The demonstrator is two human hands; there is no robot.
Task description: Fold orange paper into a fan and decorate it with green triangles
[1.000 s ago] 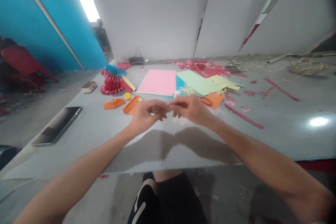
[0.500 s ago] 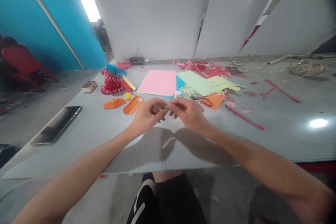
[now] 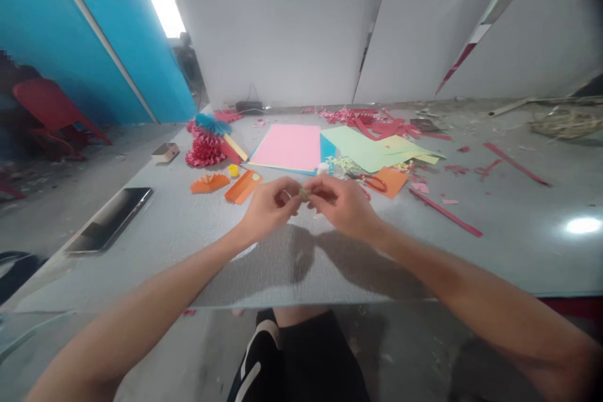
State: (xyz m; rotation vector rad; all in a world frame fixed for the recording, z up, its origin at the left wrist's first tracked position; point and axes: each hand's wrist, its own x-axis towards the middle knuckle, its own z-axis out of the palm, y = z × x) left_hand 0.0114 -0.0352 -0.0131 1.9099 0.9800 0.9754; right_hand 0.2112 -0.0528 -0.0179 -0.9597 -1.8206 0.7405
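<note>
Both hands meet above the middle of the table, fingertips close together. My left hand pinches a small greenish paper piece, and my right hand pinches the same piece from the other side. Its exact shape is too small to make out. Just beyond my fingers stands a white-topped bottle, partly hidden. Beside my right hand lie red-handled scissors on an orange paper piece. Left of my left hand is a folded orange paper with a small pale yellow cutout on it.
Pink sheets and pale green paper lie farther back. A pleated orange paper, a yellow cap, crimped red paper and a phone are on the left. Red strips are scattered right.
The greenish piece between my fingertips shows more fully now, and my fingers have shifted slightly around it. The whole view has drifted a little, with table items appearing slightly farther right.
</note>
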